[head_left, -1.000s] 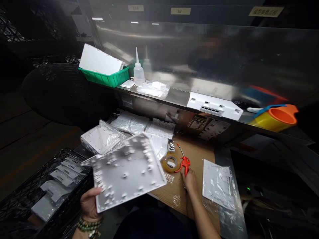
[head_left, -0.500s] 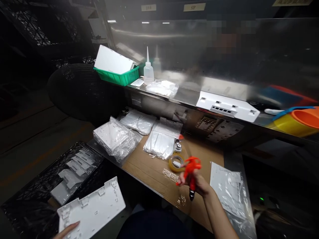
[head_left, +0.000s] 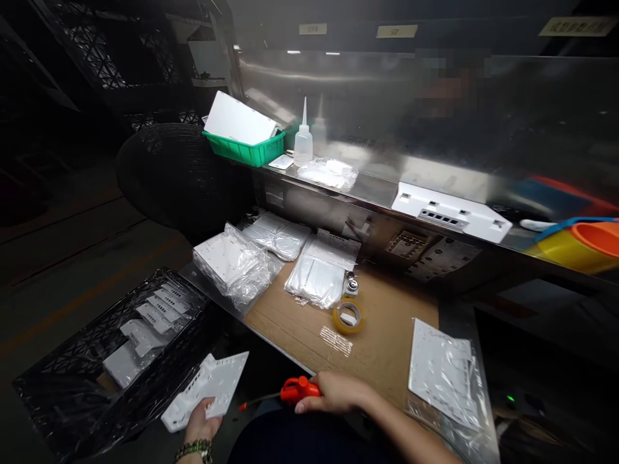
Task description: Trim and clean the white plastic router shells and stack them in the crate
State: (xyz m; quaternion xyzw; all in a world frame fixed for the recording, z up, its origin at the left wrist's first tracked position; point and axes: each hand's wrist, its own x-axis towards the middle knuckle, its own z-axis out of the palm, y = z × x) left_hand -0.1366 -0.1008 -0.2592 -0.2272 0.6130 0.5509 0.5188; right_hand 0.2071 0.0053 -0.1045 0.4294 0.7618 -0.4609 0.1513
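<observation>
My left hand [head_left: 202,424] holds a white plastic cover panel [head_left: 207,388] low at the bottom left, tilted over the edge of a black crate [head_left: 62,367]. My right hand [head_left: 335,392] grips a red air blow gun [head_left: 296,390] in front of the cardboard-covered bench [head_left: 387,335]. The gun's thin nozzle points left toward the panel, its tip a short way from the panel's right edge.
On the cardboard lie a tape roll [head_left: 349,316], bagged white parts [head_left: 236,263] and a bagged panel [head_left: 443,374] at right. The crate holds several white parts. The steel shelf [head_left: 367,187] carries a green bin [head_left: 244,151], a squeeze bottle [head_left: 303,138], a white housing [head_left: 452,212] and an orange-yellow container [head_left: 587,240].
My right hand lifted the blow gun off the cardboard and brought it down and left, level with the panel. My left hand lowered the panel from over the bench toward the crate.
</observation>
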